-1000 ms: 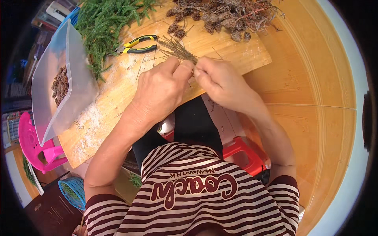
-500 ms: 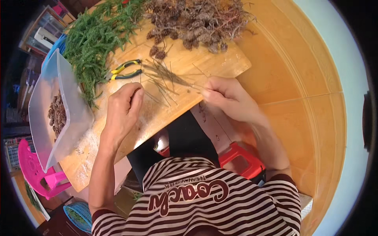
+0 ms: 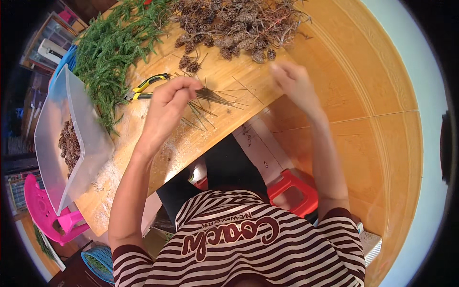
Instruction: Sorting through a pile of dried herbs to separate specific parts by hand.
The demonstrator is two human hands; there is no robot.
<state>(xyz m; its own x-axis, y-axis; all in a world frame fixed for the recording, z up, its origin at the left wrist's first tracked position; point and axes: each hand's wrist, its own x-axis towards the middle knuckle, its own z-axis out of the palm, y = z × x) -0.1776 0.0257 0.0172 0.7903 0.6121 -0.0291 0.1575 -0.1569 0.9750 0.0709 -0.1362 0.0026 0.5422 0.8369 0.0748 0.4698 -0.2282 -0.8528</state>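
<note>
Up toward the scaly brown pine cones (image 3: 241, 28) swings the right hand (image 3: 290, 80), blurred, no telling its grip, while the nearer left hand (image 3: 176, 97) slides in, fingers curled, hold unclear, over thin, dark, wire-like sticks (image 3: 215, 97) slanting rightward across the pale wooden table (image 3: 239, 68).

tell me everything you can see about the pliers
The pliers have yellow-and-black handles, spread apart, and a small head that looks like metal. They lie on the wooden board, head pointing left toward the green sprigs; whether they touch is unclear. The left hand hides the end of the lower handle; contact cannot be told.
</note>
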